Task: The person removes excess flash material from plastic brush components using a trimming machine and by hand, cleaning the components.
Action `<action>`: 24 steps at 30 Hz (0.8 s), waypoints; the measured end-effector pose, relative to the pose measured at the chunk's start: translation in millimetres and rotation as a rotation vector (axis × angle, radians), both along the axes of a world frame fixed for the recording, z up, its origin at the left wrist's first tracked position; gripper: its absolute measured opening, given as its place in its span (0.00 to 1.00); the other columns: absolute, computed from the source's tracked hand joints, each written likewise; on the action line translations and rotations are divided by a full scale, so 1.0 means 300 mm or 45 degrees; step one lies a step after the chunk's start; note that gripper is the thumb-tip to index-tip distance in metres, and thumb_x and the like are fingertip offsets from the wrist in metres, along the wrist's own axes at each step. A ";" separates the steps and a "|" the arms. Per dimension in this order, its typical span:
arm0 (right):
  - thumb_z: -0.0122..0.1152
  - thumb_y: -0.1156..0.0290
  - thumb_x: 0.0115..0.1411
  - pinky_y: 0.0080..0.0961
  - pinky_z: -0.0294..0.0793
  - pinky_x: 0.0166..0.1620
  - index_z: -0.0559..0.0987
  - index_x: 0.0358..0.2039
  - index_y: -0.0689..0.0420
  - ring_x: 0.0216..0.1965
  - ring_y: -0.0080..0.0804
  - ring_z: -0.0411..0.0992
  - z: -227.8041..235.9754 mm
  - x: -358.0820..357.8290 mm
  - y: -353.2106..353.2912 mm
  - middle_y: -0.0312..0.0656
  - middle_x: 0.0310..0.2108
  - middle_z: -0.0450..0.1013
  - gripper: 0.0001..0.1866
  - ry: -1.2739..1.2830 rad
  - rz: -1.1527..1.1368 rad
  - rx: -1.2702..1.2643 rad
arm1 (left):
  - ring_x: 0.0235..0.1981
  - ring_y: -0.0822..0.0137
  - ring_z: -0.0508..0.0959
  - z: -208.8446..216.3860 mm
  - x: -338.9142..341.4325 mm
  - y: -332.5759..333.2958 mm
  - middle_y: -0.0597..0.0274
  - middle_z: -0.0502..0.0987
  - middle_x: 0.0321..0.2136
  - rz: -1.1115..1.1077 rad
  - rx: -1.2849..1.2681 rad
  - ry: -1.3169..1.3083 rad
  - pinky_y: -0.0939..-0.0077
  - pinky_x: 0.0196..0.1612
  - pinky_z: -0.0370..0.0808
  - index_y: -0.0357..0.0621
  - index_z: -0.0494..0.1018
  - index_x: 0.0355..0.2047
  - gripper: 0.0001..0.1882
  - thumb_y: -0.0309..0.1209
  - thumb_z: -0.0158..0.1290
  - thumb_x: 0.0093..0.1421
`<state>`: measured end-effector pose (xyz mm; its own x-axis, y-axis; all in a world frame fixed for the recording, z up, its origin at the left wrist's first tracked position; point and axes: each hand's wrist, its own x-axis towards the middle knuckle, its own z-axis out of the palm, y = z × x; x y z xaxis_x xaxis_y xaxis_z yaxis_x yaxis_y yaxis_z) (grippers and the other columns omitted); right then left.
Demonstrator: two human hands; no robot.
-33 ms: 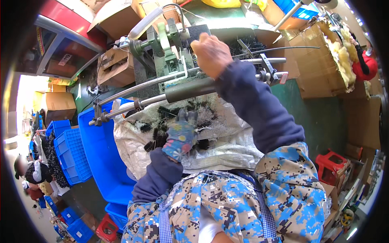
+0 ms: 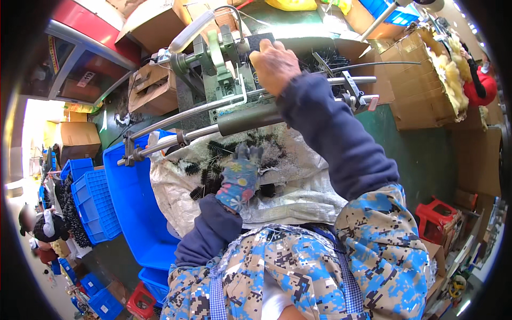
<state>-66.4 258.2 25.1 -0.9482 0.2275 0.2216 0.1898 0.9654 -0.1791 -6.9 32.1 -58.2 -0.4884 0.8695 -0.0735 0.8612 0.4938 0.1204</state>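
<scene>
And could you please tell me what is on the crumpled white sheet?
Small black bristly pieces lie on the crumpled white sheet, with the left hand, in a blue flowered glove, among them; whatever it covers is hidden.

Hands, two: one left hand in a blue flower-print glove [image 2: 238,178], one bare right hand [image 2: 274,66]. Grey-green metal machine [image 2: 217,53], far: one. White tubular lamp [image 2: 192,32], far: one. Dark grey-green cylinder [image 2: 248,119]: one. White woven plastic sheet [image 2: 298,186]: one. Black bristle brushes [image 2: 215,148]: several; overlap prevents an exact count. Large deep blue plastic bin [image 2: 140,224], left: one. Red plastic stools [image 2: 140,300], near left and right: two.
</scene>
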 end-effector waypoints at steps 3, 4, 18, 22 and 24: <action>0.48 0.71 0.49 0.37 0.65 0.41 0.76 0.29 0.54 0.43 0.42 0.65 -0.038 -0.056 0.012 0.46 0.38 0.66 0.09 -0.131 -0.035 -0.031 | 0.41 0.48 0.71 -0.009 -0.012 -0.006 0.42 0.62 0.49 0.012 -0.039 -0.183 0.60 0.35 0.72 0.38 0.56 0.53 0.34 0.32 0.54 0.44; 0.48 0.71 0.49 0.37 0.65 0.41 0.76 0.29 0.54 0.43 0.42 0.65 -0.044 -0.069 0.010 0.46 0.38 0.66 0.09 -0.127 -0.028 -0.033 | 0.41 0.47 0.71 0.002 -0.019 -0.012 0.42 0.63 0.49 0.040 0.087 -0.310 0.61 0.36 0.72 0.37 0.56 0.53 0.35 0.31 0.54 0.43; 0.47 0.70 0.51 0.38 0.64 0.44 0.76 0.32 0.52 0.44 0.42 0.66 -0.065 -0.105 -0.003 0.45 0.43 0.66 0.10 -0.274 -0.005 -0.118 | 0.25 0.80 0.66 0.183 -0.065 -0.101 0.70 0.70 0.25 0.484 0.815 -1.029 0.86 0.27 0.65 0.40 0.70 0.34 0.14 0.19 0.54 0.45; 0.49 0.69 0.49 0.45 0.59 0.48 0.75 0.35 0.54 0.48 0.43 0.62 -0.063 -0.119 0.002 0.46 0.44 0.65 0.12 -0.392 -0.016 -0.190 | 0.26 0.77 0.68 0.203 -0.058 -0.099 0.68 0.71 0.26 0.516 0.662 -1.008 0.85 0.30 0.66 0.41 0.70 0.34 0.16 0.16 0.53 0.43; 0.50 0.68 0.48 0.49 0.55 0.49 0.74 0.37 0.57 0.51 0.46 0.58 -0.076 -0.092 0.006 0.50 0.45 0.63 0.14 -0.221 -0.077 -0.018 | 0.26 0.76 0.68 0.207 -0.057 -0.096 0.67 0.71 0.26 0.531 0.691 -1.060 0.85 0.30 0.66 0.42 0.70 0.34 0.16 0.16 0.53 0.42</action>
